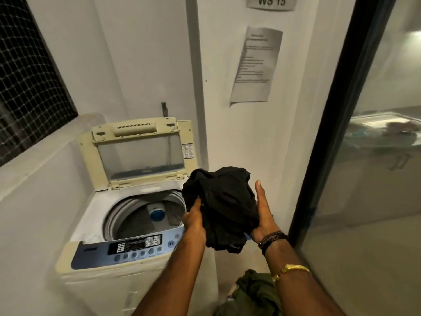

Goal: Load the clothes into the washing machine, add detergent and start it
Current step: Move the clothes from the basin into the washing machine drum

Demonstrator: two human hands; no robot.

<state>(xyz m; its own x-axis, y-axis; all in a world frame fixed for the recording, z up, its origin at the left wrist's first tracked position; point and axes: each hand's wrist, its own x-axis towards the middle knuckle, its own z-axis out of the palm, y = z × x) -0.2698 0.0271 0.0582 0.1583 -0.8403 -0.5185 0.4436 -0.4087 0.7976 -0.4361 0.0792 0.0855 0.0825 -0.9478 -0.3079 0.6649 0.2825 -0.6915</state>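
Note:
A top-loading washing machine [91, 224] stands at the left with its lid [136, 151] raised against the wall. Its drum [141, 215] is open, and a blue and white cap shows at the bottom. A bunched black garment [223, 201] hangs in the air just right of the drum's rim. My left hand [194, 221] grips its left side, fingers tucked into the cloth. My right hand [263, 212] cups its right side and underside, thumb pointing up. The control panel [127, 247] with buttons faces me at the machine's front.
Olive green clothes [252, 295] lie low down by my right forearm. A white wall with taped paper notices [255, 65] rises behind. A dark-framed glass door [376, 156] closes the right side. A netted window [27, 76] and a ledge are at the left.

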